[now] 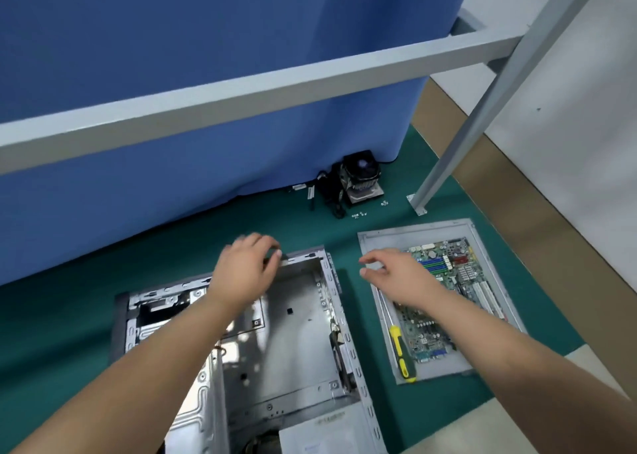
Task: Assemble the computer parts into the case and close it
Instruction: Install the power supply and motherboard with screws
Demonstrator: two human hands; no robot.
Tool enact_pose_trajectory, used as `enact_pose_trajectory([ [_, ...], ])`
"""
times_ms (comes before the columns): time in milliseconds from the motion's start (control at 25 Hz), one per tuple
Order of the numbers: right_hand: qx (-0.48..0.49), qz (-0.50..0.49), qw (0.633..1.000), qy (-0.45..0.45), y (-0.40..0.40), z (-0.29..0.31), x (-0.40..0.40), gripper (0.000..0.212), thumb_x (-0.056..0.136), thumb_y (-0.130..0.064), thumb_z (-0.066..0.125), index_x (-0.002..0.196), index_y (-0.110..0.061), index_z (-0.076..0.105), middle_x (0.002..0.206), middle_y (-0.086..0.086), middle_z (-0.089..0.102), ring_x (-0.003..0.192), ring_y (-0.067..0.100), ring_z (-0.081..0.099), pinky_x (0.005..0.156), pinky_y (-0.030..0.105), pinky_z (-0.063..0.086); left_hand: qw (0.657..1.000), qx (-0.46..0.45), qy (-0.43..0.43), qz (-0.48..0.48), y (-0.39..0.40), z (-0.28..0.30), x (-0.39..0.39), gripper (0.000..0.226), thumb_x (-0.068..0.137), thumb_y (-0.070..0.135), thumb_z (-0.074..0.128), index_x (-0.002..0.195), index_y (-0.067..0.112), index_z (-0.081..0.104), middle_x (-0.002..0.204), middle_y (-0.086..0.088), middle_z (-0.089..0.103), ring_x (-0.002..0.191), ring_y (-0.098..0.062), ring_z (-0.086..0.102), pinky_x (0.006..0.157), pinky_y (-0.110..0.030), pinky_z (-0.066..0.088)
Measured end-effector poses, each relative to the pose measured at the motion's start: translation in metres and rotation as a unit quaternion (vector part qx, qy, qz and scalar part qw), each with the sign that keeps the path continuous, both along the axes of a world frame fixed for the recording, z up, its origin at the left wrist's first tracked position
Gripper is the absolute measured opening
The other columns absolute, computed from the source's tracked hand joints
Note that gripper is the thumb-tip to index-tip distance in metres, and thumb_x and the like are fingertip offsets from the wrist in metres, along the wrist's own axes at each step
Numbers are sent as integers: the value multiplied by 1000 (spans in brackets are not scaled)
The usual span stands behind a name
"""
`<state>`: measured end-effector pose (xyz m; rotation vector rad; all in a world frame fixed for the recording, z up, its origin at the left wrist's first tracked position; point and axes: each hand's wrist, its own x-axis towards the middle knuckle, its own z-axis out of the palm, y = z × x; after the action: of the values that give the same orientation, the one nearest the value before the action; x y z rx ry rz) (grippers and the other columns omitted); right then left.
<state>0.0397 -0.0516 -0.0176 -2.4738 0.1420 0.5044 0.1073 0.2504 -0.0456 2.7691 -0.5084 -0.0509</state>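
The open case (296, 333) lies on the green counter (362, 212) in front of me. My left hand (246, 267) curls over its far edge. My right hand (396, 271) hangs loose, holding nothing, over the panel (386, 243) with the board (444, 298) and screwdriver (401, 353). The fan (358, 178) sits far back.
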Motion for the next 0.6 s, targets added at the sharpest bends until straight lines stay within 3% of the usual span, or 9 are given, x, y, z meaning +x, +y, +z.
enact_pose_trajectory([
  [80,-13,-23,1000,12,-13,-15,25,34,100,-36,62,129,-21,68,135,-1,64,115,16,62,103,28,46,990,57,96,81,-16,-8,21,32,101,48,42,109,31,67,118,2,64,113,-25,56,98,-41,36],
  [160,-12,-51,998,26,-22,-34,47,34,100,-32,62,130,-18,67,134,1,66,116,19,63,103,32,48,974,117,151,120,-26,-17,31,45,100,53,29,107,30,67,117,0,64,112,-25,56,97,-41,33],
  [360,-44,-106,992,52,-40,-81,104,33,98,-26,58,129,-15,66,128,10,68,113,29,63,96,32,49,971,165,89,151,-30,-26,28,45,96,47,29,92,25,68,101,-1,67,98,-26,57,87,-38,38],
  [600,-106,-130,984,53,-51,-110,144,27,96,-16,55,120,-10,66,121,18,67,108,35,64,91,35,53,972,168,53,155,-34,-27,27,38,97,39,37,88,21,69,96,-3,71,96,-29,59,84,-36,44],
])
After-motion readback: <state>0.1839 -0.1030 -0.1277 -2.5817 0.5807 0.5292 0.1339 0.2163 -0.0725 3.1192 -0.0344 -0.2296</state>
